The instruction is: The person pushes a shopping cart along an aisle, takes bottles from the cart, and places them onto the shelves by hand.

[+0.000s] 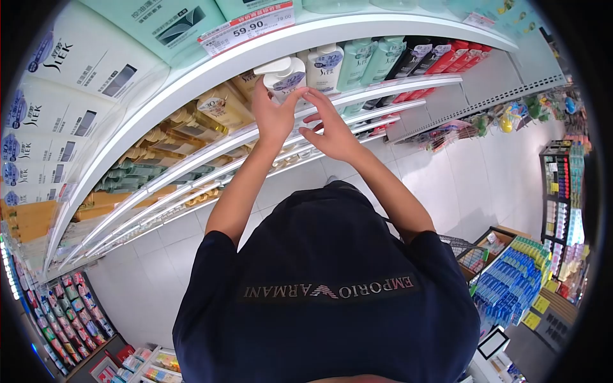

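My left hand point(274, 116) is wrapped round the lower part of a white SLEK bottle point(285, 80) on the upper shelf, its thumb across the front. Beside it, my right hand point(331, 124) is open, fingers curved and apart. Its index fingertip is by the left thumb, close to the bottle; I cannot tell whether it touches. Right of the held bottle stands another white bottle point(325, 67), then pale green bottles point(356, 62). Yellow-capped, cream bottles point(223, 107) stand to the left.
The white shelf edge point(377, 96) curves under my hands, with more shelves below. A price tag point(249, 29) hangs above. Black bottles point(410, 59) and red bottles point(450, 56) stand further right. A shopping cart point(471, 253) and blue packets point(511, 281) are behind on the right.
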Demonstrator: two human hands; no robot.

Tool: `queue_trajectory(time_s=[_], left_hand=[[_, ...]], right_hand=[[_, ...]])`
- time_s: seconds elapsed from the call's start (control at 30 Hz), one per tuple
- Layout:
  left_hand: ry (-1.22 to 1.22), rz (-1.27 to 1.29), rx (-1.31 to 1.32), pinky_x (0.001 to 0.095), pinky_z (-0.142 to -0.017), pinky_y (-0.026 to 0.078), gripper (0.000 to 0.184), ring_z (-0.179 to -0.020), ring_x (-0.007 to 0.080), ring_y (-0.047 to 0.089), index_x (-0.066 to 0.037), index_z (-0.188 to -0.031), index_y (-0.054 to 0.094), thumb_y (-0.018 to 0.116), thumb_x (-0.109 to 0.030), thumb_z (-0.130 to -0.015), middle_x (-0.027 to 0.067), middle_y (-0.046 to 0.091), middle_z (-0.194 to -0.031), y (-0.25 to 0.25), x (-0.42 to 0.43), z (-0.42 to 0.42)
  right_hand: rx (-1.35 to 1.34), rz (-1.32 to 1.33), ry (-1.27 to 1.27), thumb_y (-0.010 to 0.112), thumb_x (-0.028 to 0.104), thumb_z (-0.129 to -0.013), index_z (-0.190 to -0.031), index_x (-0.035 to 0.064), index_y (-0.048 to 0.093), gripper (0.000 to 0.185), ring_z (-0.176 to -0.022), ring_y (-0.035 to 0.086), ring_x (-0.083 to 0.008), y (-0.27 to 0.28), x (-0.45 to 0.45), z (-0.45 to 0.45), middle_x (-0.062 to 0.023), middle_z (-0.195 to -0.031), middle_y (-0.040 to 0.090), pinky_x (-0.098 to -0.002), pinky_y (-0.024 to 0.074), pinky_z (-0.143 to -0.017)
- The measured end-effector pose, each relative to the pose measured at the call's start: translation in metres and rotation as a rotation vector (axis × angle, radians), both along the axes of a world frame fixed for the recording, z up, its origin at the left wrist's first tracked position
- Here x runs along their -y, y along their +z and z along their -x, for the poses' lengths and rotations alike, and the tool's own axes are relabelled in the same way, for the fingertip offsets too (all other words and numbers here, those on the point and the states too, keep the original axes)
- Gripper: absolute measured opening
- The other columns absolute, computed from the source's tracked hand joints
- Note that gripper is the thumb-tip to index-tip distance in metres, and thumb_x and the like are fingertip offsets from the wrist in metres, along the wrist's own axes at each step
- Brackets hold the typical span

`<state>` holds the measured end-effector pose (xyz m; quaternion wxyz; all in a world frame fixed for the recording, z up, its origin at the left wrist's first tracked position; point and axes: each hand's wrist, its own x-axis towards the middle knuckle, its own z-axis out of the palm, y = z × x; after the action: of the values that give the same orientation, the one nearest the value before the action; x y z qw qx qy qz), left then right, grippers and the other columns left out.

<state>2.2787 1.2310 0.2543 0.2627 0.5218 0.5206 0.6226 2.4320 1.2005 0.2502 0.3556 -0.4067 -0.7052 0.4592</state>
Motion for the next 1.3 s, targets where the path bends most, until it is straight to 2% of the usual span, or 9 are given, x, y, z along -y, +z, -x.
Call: queue_trajectory(time_s=[0.2, 0.4, 0.63, 0.7, 0.8, 0.9, 1.2, 1.23, 1.3], left_hand=[[0.008, 0.122, -0.089, 0.0336, -0.079, 0.05, 0.057, -0.089, 0.022, 0.065, 0.002, -0.115, 0.055, 0.084, -0.02, -0.071, 0.0139, 0.067, -0.099, -0.001, -0.011, -0.007], [0.031, 0.174, -0.143, 0.0321, -0.074, 0.05, 0.056, -0.082, 0.0203, 0.064, 0.003, -0.114, 0.054, 0.084, -0.021, -0.072, 0.0126, 0.068, -0.095, -0.005, -0.018, -0.008], [0.019, 0.23, -0.177, 0.0322, -0.073, 0.05, 0.062, -0.083, 0.0214, 0.065, 0.003, -0.117, 0.049, 0.085, -0.02, -0.072, 0.0134, 0.068, -0.097, -0.007, -0.026, -0.002], [0.017, 0.113, -0.168, 0.0338, -0.076, 0.051, 0.07, -0.09, 0.0239, 0.067, 0.003, -0.122, 0.044, 0.086, -0.021, -0.072, 0.0156, 0.068, -0.103, -0.003, -0.025, -0.003], [-0.032, 0.167, -0.147, 0.0353, -0.079, 0.052, 0.077, -0.096, 0.0273, 0.068, 0.002, -0.127, 0.039, 0.087, -0.021, -0.07, 0.018, 0.067, -0.107, -0.008, -0.025, 0.003], [-0.029, 0.182, -0.236, 0.036, -0.078, 0.052, 0.079, -0.094, 0.0295, 0.068, 0.002, -0.129, 0.041, 0.087, -0.023, -0.069, 0.0189, 0.067, -0.107, -0.003, -0.018, 0.003], [0.06, 0.217, -0.301, 0.038, -0.076, 0.052, 0.081, -0.091, 0.0336, 0.067, 0.001, -0.13, 0.044, 0.087, -0.03, -0.068, 0.018, 0.068, -0.101, -0.02, -0.023, 0.006], [0.059, 0.21, -0.303, 0.038, -0.076, 0.052, 0.081, -0.091, 0.0336, 0.067, 0.001, -0.13, 0.044, 0.087, -0.03, -0.068, 0.018, 0.068, -0.101, -0.017, -0.022, 0.006], [0.015, 0.299, -0.27, 0.0361, -0.087, 0.055, 0.073, -0.106, 0.0235, 0.065, 0.005, -0.126, 0.044, 0.087, -0.018, -0.071, 0.0175, 0.065, -0.113, -0.012, -0.022, 0.006]], right_hand=[[-0.188, -0.089, -0.021, 0.063, -0.001, -0.083, -0.126, 0.0094, 0.051, 0.047, -0.088, 0.064, -0.0154, -0.003, -0.013, -0.011, -0.0105, -0.14, 0.041, -0.0274, 0.051, -0.071], [-0.191, -0.129, -0.053, 0.062, -0.006, -0.083, -0.121, 0.0069, 0.055, 0.04, -0.084, 0.062, -0.0098, -0.007, -0.018, -0.019, -0.0096, -0.135, 0.046, -0.0223, 0.048, -0.068], [-0.244, -0.055, -0.037, 0.062, -0.003, -0.082, -0.118, 0.006, 0.056, 0.037, -0.081, 0.062, -0.0116, -0.011, -0.023, -0.019, -0.0084, -0.133, 0.048, -0.0247, 0.0486, -0.066], [-0.227, -0.079, -0.042, 0.062, -0.002, -0.083, -0.118, 0.0053, 0.056, 0.035, -0.08, 0.062, -0.0117, -0.012, -0.024, -0.019, -0.0075, -0.125, 0.054, -0.0245, 0.0483, -0.065], [-0.175, -0.003, -0.013, 0.062, 0.001, -0.085, -0.116, 0.0051, 0.058, 0.032, -0.079, 0.062, -0.0121, -0.02, -0.026, -0.019, -0.0061, -0.112, 0.062, -0.0248, 0.0483, -0.064], [-0.171, 0.001, 0.014, 0.062, 0.003, -0.086, -0.114, 0.0046, 0.059, 0.028, -0.076, 0.062, -0.0123, -0.024, -0.025, -0.019, -0.0049, -0.101, 0.066, -0.0249, 0.0485, -0.064], [-0.193, 0.063, 0.165, 0.061, 0.001, -0.084, -0.115, 0.0051, 0.058, 0.031, -0.075, 0.062, -0.0114, -0.021, -0.018, -0.018, -0.0024, -0.096, 0.067, -0.0256, 0.0489, -0.065], [-0.195, 0.057, 0.164, 0.061, 0.001, -0.084, -0.115, 0.0051, 0.058, 0.031, -0.075, 0.062, -0.0114, -0.02, -0.015, -0.017, -0.0024, -0.096, 0.067, -0.0256, 0.0489, -0.065], [-0.176, 0.086, 0.181, 0.061, 0.002, -0.084, -0.117, 0.0054, 0.057, 0.033, -0.074, 0.061, -0.0113, -0.02, -0.01, -0.016, -0.0023, -0.095, 0.066, -0.0262, 0.049, -0.065]])
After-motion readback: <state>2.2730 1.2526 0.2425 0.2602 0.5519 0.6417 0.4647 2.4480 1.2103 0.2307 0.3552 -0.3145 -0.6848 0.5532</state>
